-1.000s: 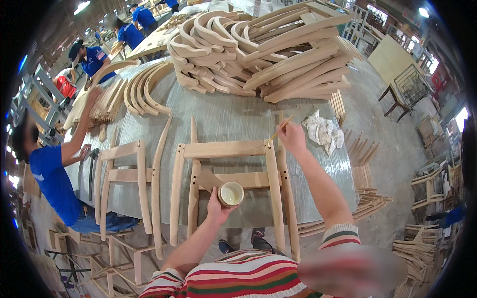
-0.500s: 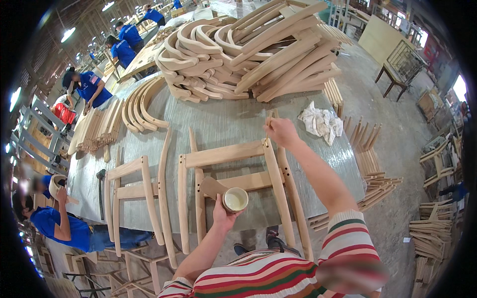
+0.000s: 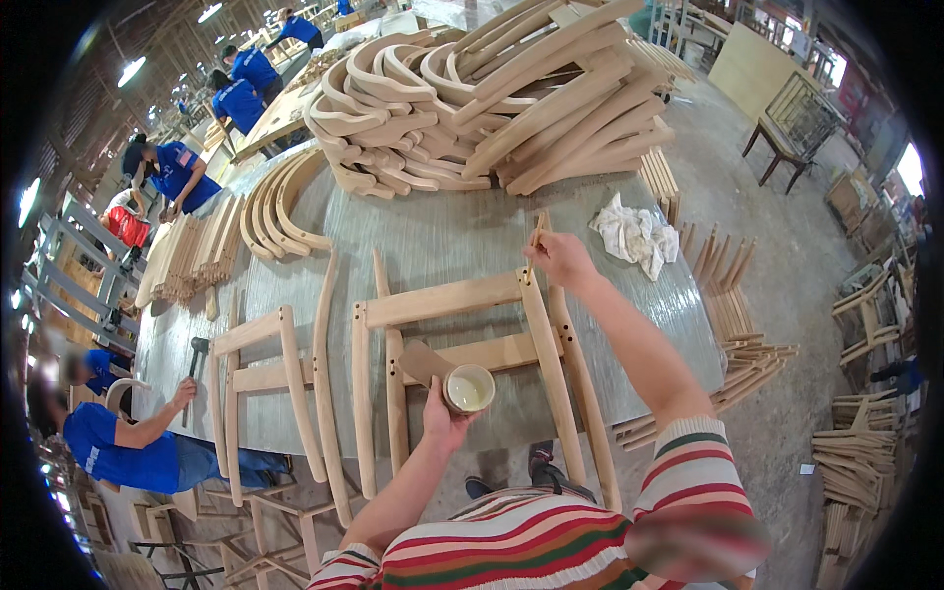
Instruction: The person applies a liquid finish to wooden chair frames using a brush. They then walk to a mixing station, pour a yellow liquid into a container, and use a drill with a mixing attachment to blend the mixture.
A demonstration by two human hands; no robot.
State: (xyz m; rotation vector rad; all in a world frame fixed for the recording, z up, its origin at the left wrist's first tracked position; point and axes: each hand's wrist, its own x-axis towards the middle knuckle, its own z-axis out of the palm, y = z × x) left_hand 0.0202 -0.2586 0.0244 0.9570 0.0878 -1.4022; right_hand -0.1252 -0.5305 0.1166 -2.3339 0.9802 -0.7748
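Observation:
My left hand (image 3: 442,425) is closed around a small round cup (image 3: 469,389) of whitish liquid, held over the near part of a wooden chair frame (image 3: 442,302). A flat brown piece (image 3: 421,362) juts out beside the cup; its kind is unclear. My right hand (image 3: 562,259) pinches a thin stick (image 3: 541,224), whose lower end is at the frame's far right corner, by the dowel holes. Whether the tip touches the wood is hard to tell. A second chair frame (image 3: 248,334) lies to the left, with a separate curved leg (image 3: 324,364) between the two.
Curved wooden parts (image 3: 393,118) are piled at the table's (image 3: 393,231) far side. A white rag (image 3: 634,239) lies right of my right hand. At the left edge, a co-worker (image 3: 133,438) has a hand by a dark-headed hammer (image 3: 197,366). More slats (image 3: 733,320) stand off the right edge.
My right hand and stick stay at the frame's corner, barely shifted. At the left, the co-worker's hand has gone from a curved wooden part to the hammer, which has moved slightly.

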